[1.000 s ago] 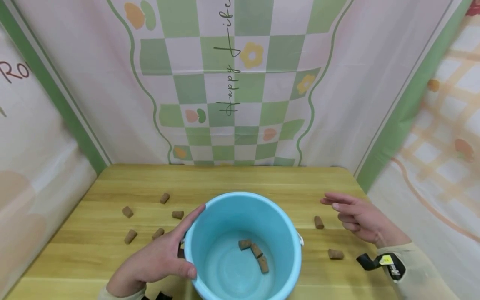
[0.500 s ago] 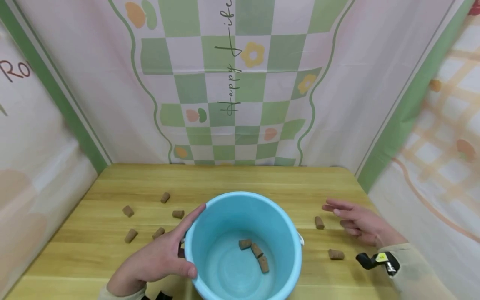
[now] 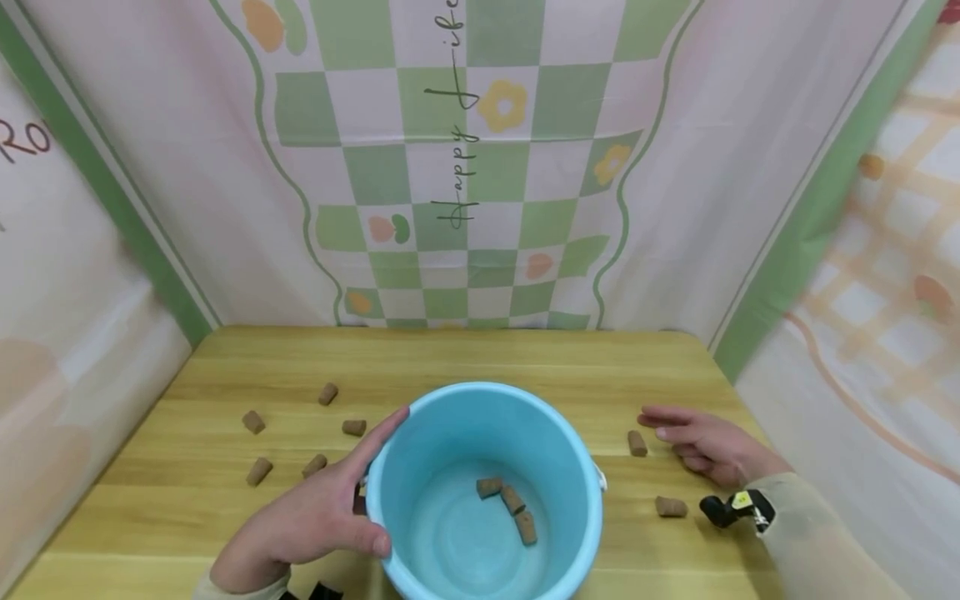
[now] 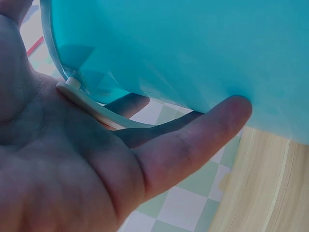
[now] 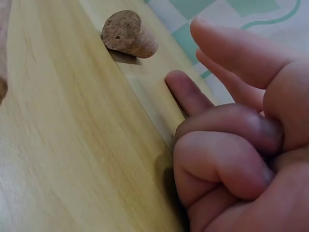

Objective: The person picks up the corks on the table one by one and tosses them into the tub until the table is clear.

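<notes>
A light blue bucket [image 3: 480, 400] stands at the front middle of the table with several brown cork stoppers [image 3: 527, 527] on its bottom. My left hand [image 3: 322, 517] rests against the bucket's left side, thumb near the front rim and fingers spread along the outer wall. In the left wrist view, one straight finger [image 4: 193, 145] touches the wall below the pale handle [image 4: 101, 111]. To the right, my right hand [image 3: 712, 442] hovers just beside a cork stopper [image 3: 637, 442], apart from it. Its index finger [image 5: 236, 46] and thumb are extended, the lower fingers bent, with nothing held.
Several more corks [image 3: 259, 472] lie scattered left of the bucket, one partly hidden behind my left hand. Another cork [image 3: 671, 507] lies right of the bucket, near my right wrist. Patterned cloth [image 3: 498, 167] closes off the wooden table [image 3: 480, 354] at the back and sides.
My right hand has come lower and slightly left, closer to the nearby cork. My left hand and the bucket have stayed in place.
</notes>
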Motion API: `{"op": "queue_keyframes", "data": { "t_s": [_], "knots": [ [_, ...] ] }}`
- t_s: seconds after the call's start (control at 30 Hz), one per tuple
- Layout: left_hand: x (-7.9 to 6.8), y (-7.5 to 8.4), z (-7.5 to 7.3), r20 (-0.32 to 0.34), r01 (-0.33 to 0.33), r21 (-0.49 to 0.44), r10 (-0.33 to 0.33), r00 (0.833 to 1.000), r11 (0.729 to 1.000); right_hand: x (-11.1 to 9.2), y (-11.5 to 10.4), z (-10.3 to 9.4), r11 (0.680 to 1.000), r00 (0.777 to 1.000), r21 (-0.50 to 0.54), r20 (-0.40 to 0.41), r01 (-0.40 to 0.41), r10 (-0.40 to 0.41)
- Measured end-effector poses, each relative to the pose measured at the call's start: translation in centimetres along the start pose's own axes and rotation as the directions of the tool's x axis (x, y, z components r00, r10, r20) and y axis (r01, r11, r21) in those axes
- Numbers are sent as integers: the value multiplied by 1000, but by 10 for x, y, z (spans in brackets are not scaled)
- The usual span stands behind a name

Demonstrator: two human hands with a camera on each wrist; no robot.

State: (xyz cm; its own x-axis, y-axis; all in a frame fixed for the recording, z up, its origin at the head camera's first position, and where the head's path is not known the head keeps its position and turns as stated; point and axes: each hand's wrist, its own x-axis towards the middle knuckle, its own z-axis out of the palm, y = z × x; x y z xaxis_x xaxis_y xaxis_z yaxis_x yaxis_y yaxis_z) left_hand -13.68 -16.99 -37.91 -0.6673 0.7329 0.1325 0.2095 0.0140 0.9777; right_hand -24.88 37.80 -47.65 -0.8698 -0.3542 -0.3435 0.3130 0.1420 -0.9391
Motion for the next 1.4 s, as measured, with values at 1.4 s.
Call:
{"op": "queue_keyframes", "data": {
  "t_s": [1.4],
  "knots": [
    [-1,2,1,1,-1,4,1,1000,1000,1,1,10,970,999,-242,-44,2,-13]
  ]
}}
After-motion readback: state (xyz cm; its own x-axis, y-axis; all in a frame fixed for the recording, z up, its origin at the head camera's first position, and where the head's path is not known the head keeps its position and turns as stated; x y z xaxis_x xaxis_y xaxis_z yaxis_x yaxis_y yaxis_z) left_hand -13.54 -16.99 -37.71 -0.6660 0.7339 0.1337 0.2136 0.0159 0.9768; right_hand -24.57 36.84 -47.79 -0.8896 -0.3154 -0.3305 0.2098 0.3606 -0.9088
